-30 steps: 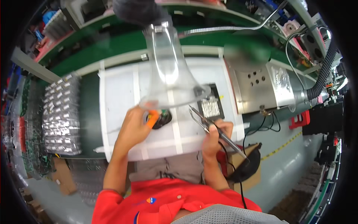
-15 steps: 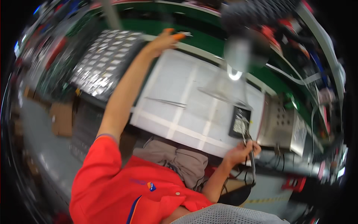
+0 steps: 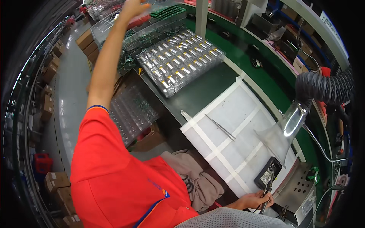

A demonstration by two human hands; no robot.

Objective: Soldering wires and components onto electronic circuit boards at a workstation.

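My right hand [image 3: 258,200] is closed around the dark handle of a soldering iron [image 3: 268,186]. The iron's tip end lies over a small black tray [image 3: 262,178] with silvery material in it, at the mat's near right corner. My left arm stretches far up and to the left. At its end my left hand [image 3: 132,9], with orange covers on its fingertips, is above clear plastic trays [image 3: 142,38]. Its fingers look apart and nothing shows in them, though they are partly cut off and slightly blurred. Green circuit boards [image 3: 169,11] lie just right of that hand.
Tweezers [image 3: 220,127] lie on the white taped mat [image 3: 243,117]. A clear fume hood [image 3: 279,133] on a ribbed hose [image 3: 323,87] overhangs it. Beyond stands a tray of silver, yellow-ended cells [image 3: 178,57]. A perforated metal box [image 3: 294,190] sits right; a green belt [image 3: 243,53] runs behind.
My left hand has swung from the green belt behind the mat to the stacked trays at the far left. The head view has turned left. My right hand keeps hold of the soldering iron.
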